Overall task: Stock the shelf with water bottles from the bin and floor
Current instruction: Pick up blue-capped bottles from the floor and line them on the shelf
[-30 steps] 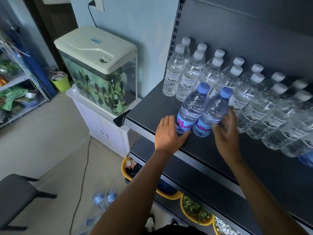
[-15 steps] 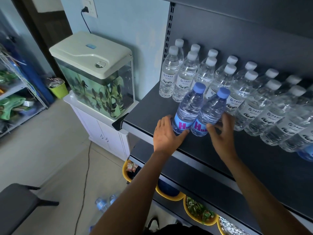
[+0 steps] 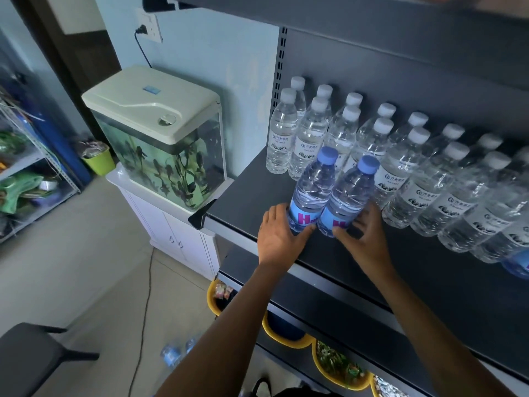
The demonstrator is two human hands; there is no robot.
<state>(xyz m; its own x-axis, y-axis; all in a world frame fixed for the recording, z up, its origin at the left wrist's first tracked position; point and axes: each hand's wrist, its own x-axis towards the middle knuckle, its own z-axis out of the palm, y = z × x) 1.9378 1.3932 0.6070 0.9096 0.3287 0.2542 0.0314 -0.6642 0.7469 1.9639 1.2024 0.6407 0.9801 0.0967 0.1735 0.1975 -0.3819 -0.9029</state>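
**Two blue-capped bottles near the shelf's front**

My fingers cover the lower labels, so only a pink "H" shows on each (the rest I cannot read). A blue bottle (image 3: 519,265) at the far right is cut off by the frame. The left blue-capped bottle (image 3: 313,190) and right blue-capped bottle (image 3: 350,196) are clear, ribbed and upright. They touch each other on the dark shelf (image 3: 243,202), just in front of the white-capped bottles (image 3: 400,173). My left hand (image 3: 279,239) wraps the left one's base, thumb across its front. My right hand (image 3: 363,236) curls round the other's base.

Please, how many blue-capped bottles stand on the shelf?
2: left bottle at left hand, right bottle at right hand; cropped blue bottle far right may add one.
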